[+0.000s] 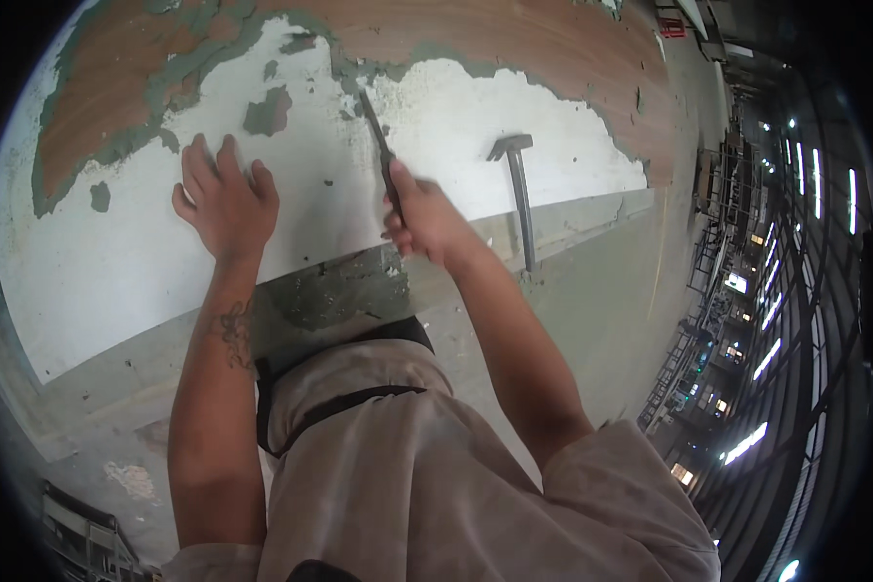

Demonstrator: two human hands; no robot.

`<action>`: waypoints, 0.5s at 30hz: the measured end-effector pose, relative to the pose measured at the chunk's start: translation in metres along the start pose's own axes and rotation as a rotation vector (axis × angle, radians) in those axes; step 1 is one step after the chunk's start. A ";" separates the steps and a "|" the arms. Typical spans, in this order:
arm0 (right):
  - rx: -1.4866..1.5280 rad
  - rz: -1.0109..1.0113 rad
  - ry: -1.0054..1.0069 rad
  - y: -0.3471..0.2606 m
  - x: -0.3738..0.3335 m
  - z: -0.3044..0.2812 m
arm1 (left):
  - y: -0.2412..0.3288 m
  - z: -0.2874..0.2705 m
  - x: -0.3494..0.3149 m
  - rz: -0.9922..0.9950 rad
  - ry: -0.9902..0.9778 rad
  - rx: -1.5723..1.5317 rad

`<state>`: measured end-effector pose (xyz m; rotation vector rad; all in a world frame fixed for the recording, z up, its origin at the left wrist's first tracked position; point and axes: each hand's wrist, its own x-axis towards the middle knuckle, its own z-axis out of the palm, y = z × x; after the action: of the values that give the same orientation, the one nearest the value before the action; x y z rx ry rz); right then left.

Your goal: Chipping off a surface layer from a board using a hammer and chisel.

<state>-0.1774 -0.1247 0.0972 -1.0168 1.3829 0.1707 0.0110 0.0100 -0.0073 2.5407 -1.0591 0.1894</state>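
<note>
Best scrape low, upper centre, with the right grip [422, 221] wrapped round the dark tool [385, 153]. Brace the white panel [310, 218] using the left grip [229, 209], spread and empty.

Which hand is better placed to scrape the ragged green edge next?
Probably the right hand: it grips the thin tool, its tip near that green edge. The left hand, over the white board, holds no tool.

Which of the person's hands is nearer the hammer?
Right. The right hand is a little left of the hammer, not touching it; the left hand is farther left.
</note>
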 end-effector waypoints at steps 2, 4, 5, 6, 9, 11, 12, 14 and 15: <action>-0.009 0.040 0.005 0.005 -0.009 -0.002 | 0.001 -0.001 0.000 -0.030 -0.024 0.053; 0.041 0.149 -0.020 0.009 -0.017 -0.006 | 0.002 -0.001 0.000 -0.027 -0.026 0.062; 0.014 0.122 -0.018 0.004 -0.012 -0.006 | 0.003 -0.001 0.001 -0.026 -0.025 0.072; -0.012 0.096 -0.008 -0.002 -0.004 -0.011 | 0.004 -0.002 0.000 -0.020 -0.033 0.061; -0.047 0.000 0.011 -0.008 0.000 -0.004 | 0.001 0.002 0.005 0.010 0.020 0.027; -0.081 0.043 -0.004 0.004 -0.010 -0.002 | -0.003 0.001 -0.006 0.004 0.009 0.031; -0.086 0.036 -0.003 0.003 -0.015 -0.007 | -0.001 0.000 -0.007 -0.011 0.002 0.039; 0.031 0.252 -0.096 -0.004 -0.018 -0.018 | -0.001 0.004 0.002 -0.019 0.000 0.046; 0.005 0.226 -0.073 -0.011 -0.020 -0.017 | 0.002 0.003 -0.002 -0.014 -0.025 0.047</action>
<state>-0.1873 -0.1332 0.1226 -0.8409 1.4288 0.3679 0.0080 0.0087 -0.0099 2.5979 -1.0576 0.1810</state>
